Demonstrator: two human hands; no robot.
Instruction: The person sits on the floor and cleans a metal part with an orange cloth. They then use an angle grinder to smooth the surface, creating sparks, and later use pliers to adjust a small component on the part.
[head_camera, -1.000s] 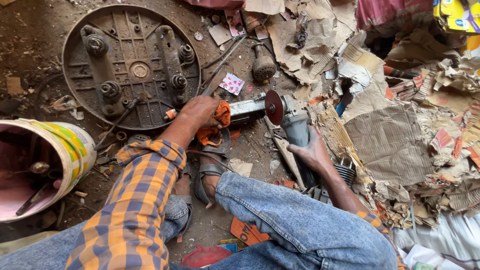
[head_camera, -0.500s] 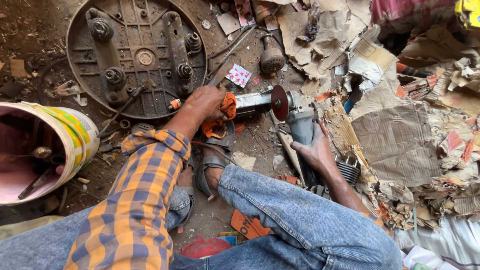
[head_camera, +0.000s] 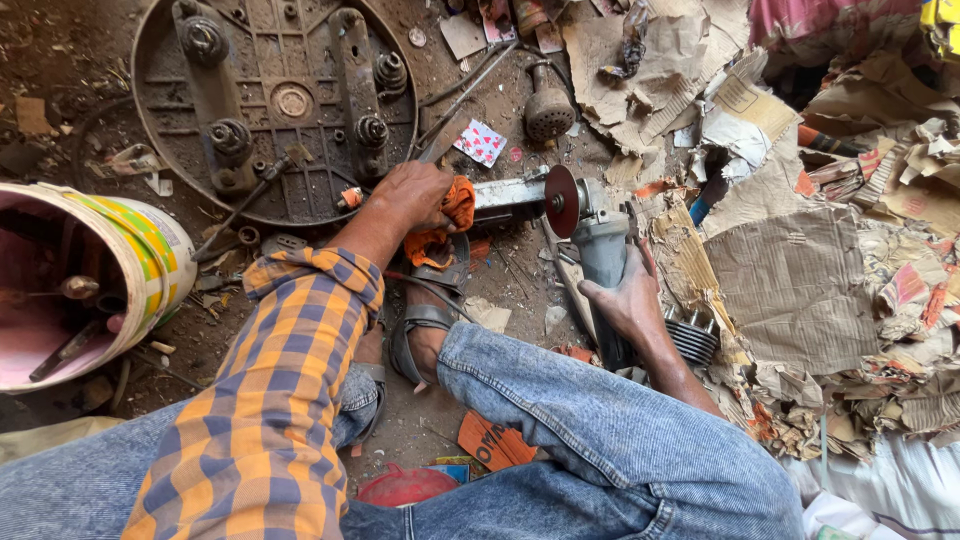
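Orange cloth (head_camera: 445, 225) bunches under my left hand (head_camera: 415, 195), which grips it closed around a flat metal piece (head_camera: 505, 192) lying on the dirt floor. My right hand (head_camera: 625, 300) wraps tight around the grey angle grinder (head_camera: 600, 245), its reddish disc (head_camera: 562, 200) touching the end of the metal piece. Just beyond my left hand sits a round dark base plate (head_camera: 275, 100); a paint bucket (head_camera: 150, 250) stands to the left, torn cardboard (head_camera: 800, 280) to the right.
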